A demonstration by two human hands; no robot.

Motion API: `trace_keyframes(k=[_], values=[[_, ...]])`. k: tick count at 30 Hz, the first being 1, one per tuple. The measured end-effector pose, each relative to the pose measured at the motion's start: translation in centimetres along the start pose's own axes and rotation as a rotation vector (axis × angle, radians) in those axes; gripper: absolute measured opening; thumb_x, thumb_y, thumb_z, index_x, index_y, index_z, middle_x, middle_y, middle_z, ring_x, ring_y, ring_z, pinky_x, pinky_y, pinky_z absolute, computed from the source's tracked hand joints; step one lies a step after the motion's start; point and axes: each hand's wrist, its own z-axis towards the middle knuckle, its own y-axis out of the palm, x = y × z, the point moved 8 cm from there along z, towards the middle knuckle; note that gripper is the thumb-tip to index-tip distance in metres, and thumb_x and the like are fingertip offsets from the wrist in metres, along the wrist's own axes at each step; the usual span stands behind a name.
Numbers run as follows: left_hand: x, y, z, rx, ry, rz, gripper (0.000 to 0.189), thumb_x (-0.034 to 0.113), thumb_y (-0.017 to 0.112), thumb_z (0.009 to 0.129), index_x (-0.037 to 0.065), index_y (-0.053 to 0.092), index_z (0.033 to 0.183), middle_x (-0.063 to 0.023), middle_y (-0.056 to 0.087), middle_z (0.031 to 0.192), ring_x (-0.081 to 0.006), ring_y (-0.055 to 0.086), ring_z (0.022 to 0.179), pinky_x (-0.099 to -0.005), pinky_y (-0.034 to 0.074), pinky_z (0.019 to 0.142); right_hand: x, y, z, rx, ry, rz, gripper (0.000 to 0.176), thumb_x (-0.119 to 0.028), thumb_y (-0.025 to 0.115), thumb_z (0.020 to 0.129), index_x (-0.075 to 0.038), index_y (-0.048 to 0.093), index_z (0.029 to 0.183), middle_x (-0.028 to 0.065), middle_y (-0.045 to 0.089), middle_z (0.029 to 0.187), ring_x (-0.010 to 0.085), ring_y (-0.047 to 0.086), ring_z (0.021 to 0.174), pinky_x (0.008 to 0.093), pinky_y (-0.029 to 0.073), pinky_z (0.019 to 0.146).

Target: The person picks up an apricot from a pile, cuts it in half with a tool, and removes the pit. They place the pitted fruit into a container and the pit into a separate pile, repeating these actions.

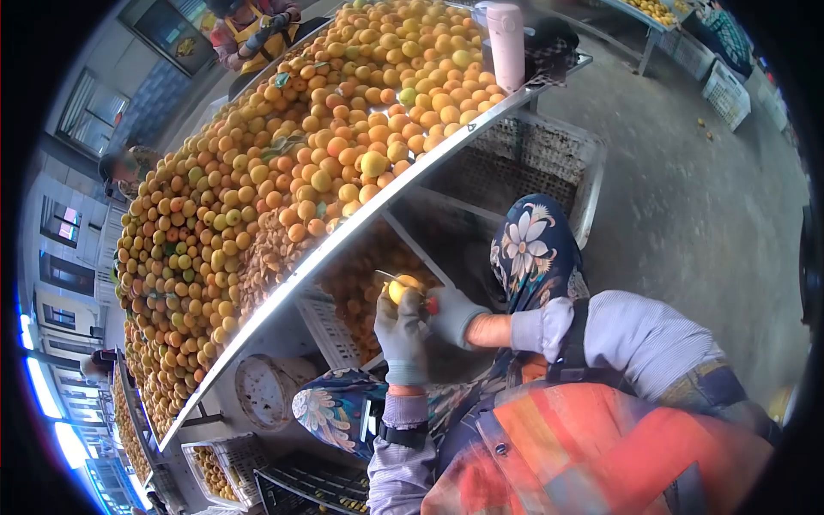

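My left hand, in a grey work glove, is closed around a yellow-orange apricot. Close beside it, my right hand, gloved the same way, grips a small knife by its red handle. The thin blade shows at the apricot's far side. Both hands are over my lap, in front of the table's metal edge. Beneath the table, behind my hands, lies a crate with orange-brown pieces near it.
A large heap of apricots covers the slanting table, with a pile of brownish pieces near its edge. A pink bottle stands at the far corner. Plastic crates and a round bucket surround my legs. Another person works across the table.
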Motion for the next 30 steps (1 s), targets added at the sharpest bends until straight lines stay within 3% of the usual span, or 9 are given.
trace_keyframes(k=[10, 12, 16, 19, 20, 22, 25, 27, 30], values=[[-1.6, -0.8, 1.3, 0.057, -0.067, 0.076, 0.029, 0.03, 0.061, 0.093, 0.003, 0.058, 0.102, -0.0011, 0.06, 0.083, -0.0064, 0.055, 0.071, -0.021, 0.046, 0.062, 0.4, 1.7, 0.9, -0.253, -0.002, -0.118, 0.028, -0.024, 0.058, 0.083, 0.002, 0.066, 0.092, 0.0209, 0.066, 0.085, 0.0337, 0.066, 0.083, 0.038, 0.049, 0.07], [-1.9, -1.3, 1.7, 0.03, -0.08, 0.137, 0.03, 0.03, 0.062, 0.092, 0.002, 0.058, 0.102, -0.0014, 0.06, 0.084, -0.0068, 0.056, 0.071, -0.0213, 0.047, 0.062, 2.2, 2.9, -0.6, -0.489, 0.381, 0.369, 0.027, -0.028, 0.061, 0.083, -0.002, 0.065, 0.088, 0.01, 0.064, 0.075, 0.0229, 0.062, 0.064, 0.0351, 0.047, 0.056], [-1.7, -1.8, 1.5, -0.03, -0.138, 0.104, 0.032, 0.03, 0.064, 0.091, 0.001, 0.057, 0.103, -0.0029, 0.061, 0.086, -0.0089, 0.059, 0.073, -0.0229, 0.05, 0.064, -1.4, 1.5, -3.4, -0.704, 0.42, 0.594, 0.025, -0.036, 0.062, 0.084, -0.012, 0.06, 0.082, -0.0039, 0.052, 0.064, 0.006, 0.043, 0.047, 0.0253, 0.034, 0.042], [-1.6, -2.3, 1.9, -0.1, -0.072, 0.057, 0.034, 0.031, 0.065, 0.09, 0.002, 0.057, 0.105, -0.0045, 0.062, 0.089, -0.0104, 0.061, 0.075, -0.0235, 0.052, 0.064, -1.4, 1.9, -3.0, -0.727, 0.41, 0.547, 0.026, -0.035, 0.062, 0.085, -0.009, 0.061, 0.084, -0.002, 0.055, 0.067, 0.0091, 0.049, 0.053, 0.0272, 0.039, 0.047], [-0.9, -2.2, 1.8, -0.098, -0.068, 0.056, 0.034, 0.031, 0.065, 0.09, 0.002, 0.057, 0.105, -0.0045, 0.062, 0.089, -0.0104, 0.061, 0.075, -0.0235, 0.052, 0.064, -1.1, 2.6, -2.6, -0.728, 0.407, 0.544, 0.026, -0.035, 0.062, 0.085, -0.009, 0.061, 0.084, -0.002, 0.055, 0.067, 0.0091, 0.049, 0.053, 0.0272, 0.039, 0.047], [0.1, -2.1, 1.5, -0.091, -0.151, 0.035, 0.037, 0.029, 0.065, 0.09, 0.001, 0.056, 0.114, -0.0062, 0.063, 0.099, -0.0123, 0.061, 0.084, -0.0257, 0.052, 0.072, -2.3, 1.4, -0.1, -0.334, -0.081, 0.197, 0.023, -0.031, 0.062, 0.087, -0.008, 0.062, 0.086, -0.0009, 0.058, 0.069, 0.012, 0.055, 0.062, 0.0279, 0.044, 0.055], [0.9, -3.6, 1.9, -0.065, 0.111, 0.31, 0.044, 0.026, 0.066, 0.089, 0.0, 0.054, 0.122, -0.0073, 0.061, 0.11, -0.0142, 0.059, 0.094, -0.0274, 0.05, 0.083, -2.0, 0.2, -1.1, -0.257, -0.062, 0.375, 0.02, -0.028, 0.061, 0.089, -0.008, 0.063, 0.089, 0.0008, 0.06, 0.071, 0.0139, 0.058, 0.069, 0.0276, 0.046, 0.062], [1.7, -4.5, 2.1, -0.038, 0.152, 0.139, 0.045, 0.021, 0.065, 0.089, -0.001, 0.051, 0.126, -0.0086, 0.058, 0.115, -0.0154, 0.056, 0.102, -0.0285, 0.046, 0.09, -2.7, -1.9, -2.1, -0.163, -0.074, 0.544, 0.018, -0.027, 0.062, 0.089, -0.01, 0.063, 0.094, 0.0004, 0.06, 0.073, 0.0125, 0.057, 0.067, 0.0267, 0.046, 0.06], [2.1, -3.6, 1.5, -0.038, 0.283, 0.277, 0.051, 0.02, 0.068, 0.088, -0.002, 0.045, 0.128, -0.0098, 0.054, 0.119, -0.0165, 0.054, 0.106, -0.0294, 0.045, 0.092, -3.6, -3.7, -3.1, -0.182, 0.204, 0.606, 0.02, -0.027, 0.061, 0.089, -0.011, 0.061, 0.101, 0.0009, 0.06, 0.076, 0.0112, 0.058, 0.071, 0.0256, 0.048, 0.063]])
